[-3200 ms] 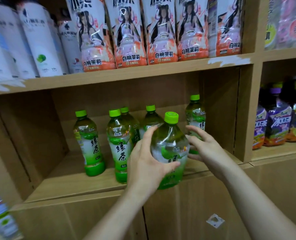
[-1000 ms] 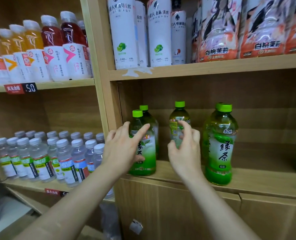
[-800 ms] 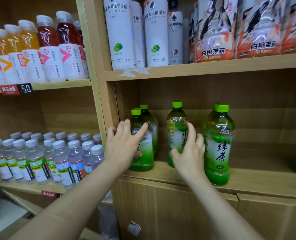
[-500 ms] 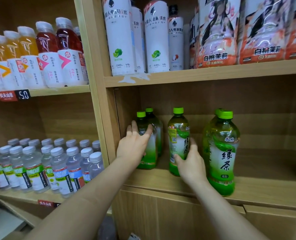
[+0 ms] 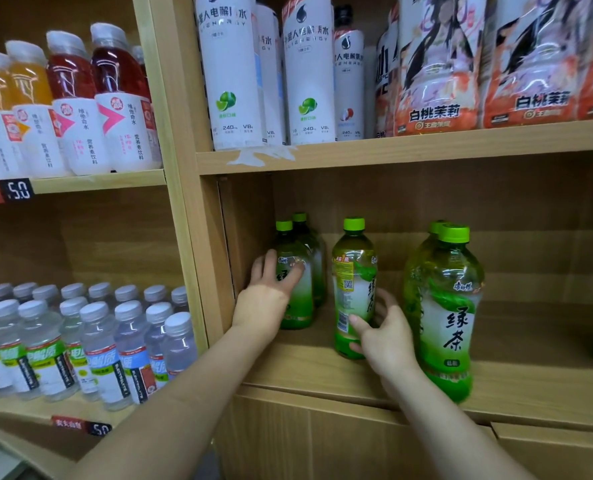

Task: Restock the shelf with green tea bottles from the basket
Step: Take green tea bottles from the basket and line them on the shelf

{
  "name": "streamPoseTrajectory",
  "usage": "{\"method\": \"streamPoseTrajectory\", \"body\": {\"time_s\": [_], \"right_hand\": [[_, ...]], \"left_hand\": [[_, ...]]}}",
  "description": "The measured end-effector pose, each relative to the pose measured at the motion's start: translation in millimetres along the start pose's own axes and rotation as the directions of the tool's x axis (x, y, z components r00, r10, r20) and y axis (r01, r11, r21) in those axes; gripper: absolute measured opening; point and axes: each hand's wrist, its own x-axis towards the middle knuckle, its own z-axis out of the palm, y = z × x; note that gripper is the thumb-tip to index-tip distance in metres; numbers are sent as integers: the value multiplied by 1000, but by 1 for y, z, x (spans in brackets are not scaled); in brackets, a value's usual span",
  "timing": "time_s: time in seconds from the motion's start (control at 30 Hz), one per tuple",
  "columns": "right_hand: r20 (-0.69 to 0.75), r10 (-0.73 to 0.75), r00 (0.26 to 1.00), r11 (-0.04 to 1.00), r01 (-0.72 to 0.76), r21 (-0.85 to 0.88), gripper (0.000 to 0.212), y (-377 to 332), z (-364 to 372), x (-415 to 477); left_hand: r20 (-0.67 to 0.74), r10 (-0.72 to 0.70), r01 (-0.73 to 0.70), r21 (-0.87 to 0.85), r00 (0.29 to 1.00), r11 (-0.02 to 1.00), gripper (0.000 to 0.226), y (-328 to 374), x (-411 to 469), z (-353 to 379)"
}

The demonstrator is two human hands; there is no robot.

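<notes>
Our left hand (image 5: 271, 296) lies nearly flat on the leftmost green tea bottle (image 5: 302, 306), which it has pushed deeper into the shelf (image 5: 323, 368) and close to the side wall over the last second. Our right hand (image 5: 383, 336) grips the low part of the middle green tea bottle (image 5: 352, 271) (thumb in front, fingers behind), now standing just right of it. With these rows squared up, we judge the front freed for more stock, though the basket is out of view.
</notes>
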Motion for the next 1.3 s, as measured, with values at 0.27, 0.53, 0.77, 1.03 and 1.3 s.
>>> {"method": "streamPoseTrajectory", "body": {"time_s": [0.27,0.53,0.77,1.03,1.3], "right_hand": [[142,-71,987,928,118,-354,75,-23,-15,-34],[96,-334,938,932,343,-115,38,-61,-106,-96],[-281,-289,915,957,280,-73,26,-43,-187,-84],[-455,-149,878,946,-7,-323,73,-21,-309,-27],[-343,-9,939,954,-94,-284,72,8,-323,41]], "left_hand": [[141,-20,-19,271,990,962,67,7,12,-17],[-370,35,-153,-294,928,943,33,43,-37,-72],[86,2,75,-873,996,481,87,156,-55,-59],[159,-43,163,-905,986,393,58,229,-35,-38],[153,35,120,-881,988,457,52,324,11,-26]]}}
